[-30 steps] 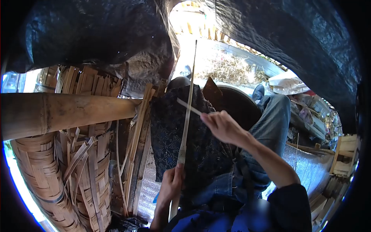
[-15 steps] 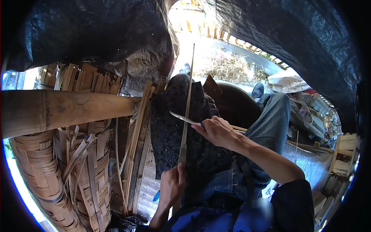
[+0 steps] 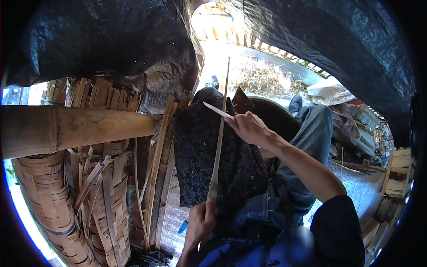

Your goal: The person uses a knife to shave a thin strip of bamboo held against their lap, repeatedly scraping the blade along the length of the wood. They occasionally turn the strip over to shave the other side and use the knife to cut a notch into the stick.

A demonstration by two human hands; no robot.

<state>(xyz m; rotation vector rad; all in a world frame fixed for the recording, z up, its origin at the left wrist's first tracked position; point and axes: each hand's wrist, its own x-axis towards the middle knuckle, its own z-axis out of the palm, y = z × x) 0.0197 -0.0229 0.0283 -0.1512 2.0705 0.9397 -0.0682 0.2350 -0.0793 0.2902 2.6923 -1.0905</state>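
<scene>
A long thin bamboo strip [image 3: 219,155] runs away from me over a dark patterned cloth [image 3: 192,164] on my leg. Its near end is pinched in my left hand [image 3: 200,223]. My right hand [image 3: 250,127] is closed round the handle of a knife [image 3: 217,110], whose blade points left and crosses over the strip toward its far end. The handle is mostly hidden by my fingers.
A thick bamboo pole [image 3: 80,129] juts in from the left above woven baskets [image 3: 46,191]. Split bamboo pieces [image 3: 161,164] lean beside my leg. A blue object [image 3: 183,227] lies on the floor. Dark sheeting [image 3: 111,40] hangs overhead.
My right hand and the knife have moved farther up along the strip, away from me. The strip's far end has shifted slightly right, and my left hand has moved slightly down and right.
</scene>
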